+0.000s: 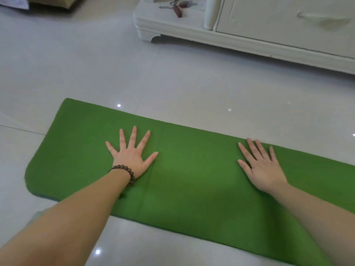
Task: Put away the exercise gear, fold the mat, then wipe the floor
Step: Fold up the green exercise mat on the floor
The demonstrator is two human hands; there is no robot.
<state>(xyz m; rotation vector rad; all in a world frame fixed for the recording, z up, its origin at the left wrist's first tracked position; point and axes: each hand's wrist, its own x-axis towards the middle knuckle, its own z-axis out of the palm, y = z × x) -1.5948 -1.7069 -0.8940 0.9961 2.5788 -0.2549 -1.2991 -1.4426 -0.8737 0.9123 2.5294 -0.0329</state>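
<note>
Your left hand (132,156), grip spread wide, and right hand (263,166), grip flat, press the matte green mat (192,169) with rounded corners on glossy tiled floor (172,73)

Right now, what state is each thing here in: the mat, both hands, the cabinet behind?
Green mat: lying flat on the tiled floor, a crease line across it.
Left hand: fingers spread, pressing flat on the mat.
Right hand: fingers straight, flat on the mat.
Bead bracelet: worn on the left wrist.
Cabinet door: closed.
</note>
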